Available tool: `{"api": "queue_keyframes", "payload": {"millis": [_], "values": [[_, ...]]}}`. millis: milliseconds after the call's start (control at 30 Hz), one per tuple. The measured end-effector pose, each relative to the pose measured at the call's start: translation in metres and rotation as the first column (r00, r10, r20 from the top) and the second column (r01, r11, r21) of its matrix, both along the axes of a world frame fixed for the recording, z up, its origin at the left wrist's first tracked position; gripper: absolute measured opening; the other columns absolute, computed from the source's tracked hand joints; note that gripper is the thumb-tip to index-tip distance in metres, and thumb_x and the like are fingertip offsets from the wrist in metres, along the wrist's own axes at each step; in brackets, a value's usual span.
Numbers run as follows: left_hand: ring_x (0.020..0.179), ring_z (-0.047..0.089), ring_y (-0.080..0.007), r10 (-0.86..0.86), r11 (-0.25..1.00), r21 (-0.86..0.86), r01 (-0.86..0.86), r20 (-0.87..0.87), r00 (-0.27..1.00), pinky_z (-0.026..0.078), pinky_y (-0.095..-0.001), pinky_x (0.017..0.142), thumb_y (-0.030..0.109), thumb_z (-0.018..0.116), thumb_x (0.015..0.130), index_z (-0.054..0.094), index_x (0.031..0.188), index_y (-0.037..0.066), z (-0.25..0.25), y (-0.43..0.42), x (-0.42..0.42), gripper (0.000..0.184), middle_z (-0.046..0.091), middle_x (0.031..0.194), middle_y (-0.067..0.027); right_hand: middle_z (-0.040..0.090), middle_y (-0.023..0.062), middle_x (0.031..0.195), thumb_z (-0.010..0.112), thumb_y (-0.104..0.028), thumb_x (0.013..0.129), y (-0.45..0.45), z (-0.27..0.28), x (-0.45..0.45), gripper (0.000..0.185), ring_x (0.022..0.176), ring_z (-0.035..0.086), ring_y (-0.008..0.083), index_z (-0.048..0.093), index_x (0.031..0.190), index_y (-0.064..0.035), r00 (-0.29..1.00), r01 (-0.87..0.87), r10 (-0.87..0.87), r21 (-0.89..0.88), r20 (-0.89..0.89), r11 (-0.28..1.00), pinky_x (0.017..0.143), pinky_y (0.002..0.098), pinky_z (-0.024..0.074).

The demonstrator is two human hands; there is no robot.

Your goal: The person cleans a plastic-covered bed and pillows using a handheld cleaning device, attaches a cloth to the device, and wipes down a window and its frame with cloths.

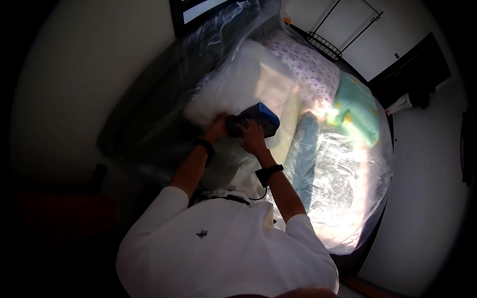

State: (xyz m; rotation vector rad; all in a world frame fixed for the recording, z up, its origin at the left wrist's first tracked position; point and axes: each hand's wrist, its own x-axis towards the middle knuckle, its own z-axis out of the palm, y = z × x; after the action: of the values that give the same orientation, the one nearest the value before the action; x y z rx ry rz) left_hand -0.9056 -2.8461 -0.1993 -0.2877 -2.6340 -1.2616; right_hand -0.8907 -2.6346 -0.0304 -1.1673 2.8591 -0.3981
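Note:
In the head view, a dark bundle with a bright blue end [267,115] is held over the plastic-covered bedding; its exact kind cannot be made out. My left hand [217,128] grips its left end, the fingers partly lost in shadow. Over its near side curl the fingers of my right hand [252,136]. Beneath and beyond the bundle lies a pale pillow or folded quilt [238,74] under clear plastic sheeting [208,35]. To the right of my right hand is a rolled blue cloth [304,144].
A purple-flowered pillow [310,67] and a green cushion [360,109] lie at the far right of the bed. Shiny clear plastic [333,184] catches bright light at right. A wire rack [325,45] stands behind. A cable [261,197] hangs from my right wrist strap.

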Motion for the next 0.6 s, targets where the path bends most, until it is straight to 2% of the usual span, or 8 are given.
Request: {"api": "queue_keyframes", "payload": {"millis": [67, 133, 200, 267, 300, 400, 533, 600], "values": [[0.097, 0.064, -0.0400, 0.045, 0.998, 0.042, -0.048, 0.068, 0.997, 0.050, -0.0463, 0.089, 0.035, 0.087, 0.056, 0.062, 0.101, 0.002, 0.013, -0.001, 0.000, 0.061, 0.067, 0.101, -0.0234, 0.044, 0.0229, 0.142, 0.070, -0.024, 0.075, 0.006, -0.002, -0.004, 0.062, 0.132, 0.042, 0.0418, 0.055, 0.135, -0.0195, 0.998, -0.067, 0.068, -0.059, 0.016, 0.996, 0.106, 0.0515, 0.0395], [0.098, 0.063, -0.0402, 0.085, 0.992, 0.077, -0.096, 0.134, 0.987, 0.050, -0.0455, 0.090, 0.034, 0.087, 0.057, 0.062, 0.102, 0.001, 0.043, 0.000, 0.001, 0.062, 0.067, 0.102, -0.0234, 0.045, 0.0229, 0.141, 0.070, -0.022, 0.075, 0.024, -0.001, -0.012, 0.063, 0.131, 0.042, 0.0417, 0.054, 0.136, -0.0193, 0.999, -0.014, 0.019, -0.105, 0.050, 0.994, 0.106, 0.0512, 0.0395], [0.103, 0.062, -0.0398, 0.118, 0.969, -0.242, -0.039, 0.323, 0.939, 0.050, -0.0443, 0.093, 0.031, 0.085, 0.059, 0.061, 0.108, -0.001, 0.093, 0.006, 0.001, 0.064, 0.065, 0.107, -0.0241, 0.045, 0.0229, 0.140, 0.071, -0.020, 0.074, 0.049, -0.004, -0.019, 0.063, 0.131, 0.042, 0.0416, 0.054, 0.136, -0.0191, 0.996, 0.042, -0.030, -0.152, 0.085, 0.988, 0.106, 0.0508, 0.0395], [0.105, 0.061, -0.0403, 0.144, 0.956, -0.292, -0.043, 0.336, 0.931, 0.050, -0.0443, 0.094, 0.029, 0.085, 0.059, 0.059, 0.110, -0.003, 0.095, 0.013, 0.002, 0.066, 0.063, 0.110, -0.0250, 0.046, 0.0234, 0.138, 0.070, -0.015, 0.073, 0.079, -0.011, -0.020, 0.067, 0.128, 0.044, 0.0424, 0.053, 0.137, -0.0190, 0.969, 0.224, -0.200, -0.171, 0.143, 0.960, 0.106, 0.0504, 0.0403], [0.107, 0.060, -0.0408, 0.170, 0.941, -0.336, -0.047, 0.348, 0.922, 0.050, -0.0443, 0.094, 0.027, 0.084, 0.059, 0.057, 0.113, -0.004, 0.094, 0.017, 0.003, 0.068, 0.062, 0.113, -0.0260, 0.046, 0.0245, 0.136, 0.069, -0.006, 0.071, 0.091, -0.014, -0.018, 0.070, 0.125, 0.046, 0.0442, 0.052, 0.137, -0.0213, 0.946, 0.306, -0.286, -0.132, 0.152, 0.943, 0.104, 0.0499, 0.0432], [0.108, 0.059, -0.0417, 0.137, 0.950, -0.311, -0.021, 0.356, 0.924, 0.049, -0.0456, 0.096, 0.025, 0.083, 0.060, 0.053, 0.116, -0.006, 0.084, 0.031, 0.003, 0.071, 0.059, 0.116, -0.0278, 0.047, 0.0200, 0.136, 0.065, 0.003, 0.070, 0.113, 0.005, -0.021, 0.074, 0.121, 0.050, 0.0409, 0.053, 0.137, -0.0261, 0.905, 0.356, -0.340, -0.017, 0.256, 0.934, 0.094, 0.0483, 0.0521], [0.106, 0.060, -0.0426, 0.196, 0.944, -0.321, -0.074, 0.366, 0.910, 0.050, -0.0486, 0.092, 0.023, 0.082, 0.064, 0.053, 0.113, -0.005, 0.098, 0.034, 0.022, 0.064, 0.061, 0.112, -0.0275, 0.050, 0.0167, 0.134, 0.064, 0.004, 0.070, 0.075, 0.046, -0.004, 0.073, 0.119, 0.052, 0.0380, 0.053, 0.136, -0.0256, 0.947, 0.228, -0.227, 0.022, 0.229, 0.973, 0.091, 0.0484, 0.0533], [0.102, 0.060, -0.0441, 0.236, 0.935, -0.314, -0.162, 0.216, 0.947, 0.050, -0.0515, 0.087, 0.022, 0.080, 0.068, 0.054, 0.109, -0.005, 0.086, 0.028, 0.029, 0.055, 0.062, 0.107, -0.0276, 0.052, 0.0154, 0.130, 0.063, 0.005, 0.069, 0.049, 0.048, 0.011, 0.071, 0.120, 0.052, 0.0367, 0.055, 0.134, -0.0246, 0.987, 0.064, -0.039, -0.158, 0.153, 0.985, 0.092, 0.0473, 0.0530]]}}
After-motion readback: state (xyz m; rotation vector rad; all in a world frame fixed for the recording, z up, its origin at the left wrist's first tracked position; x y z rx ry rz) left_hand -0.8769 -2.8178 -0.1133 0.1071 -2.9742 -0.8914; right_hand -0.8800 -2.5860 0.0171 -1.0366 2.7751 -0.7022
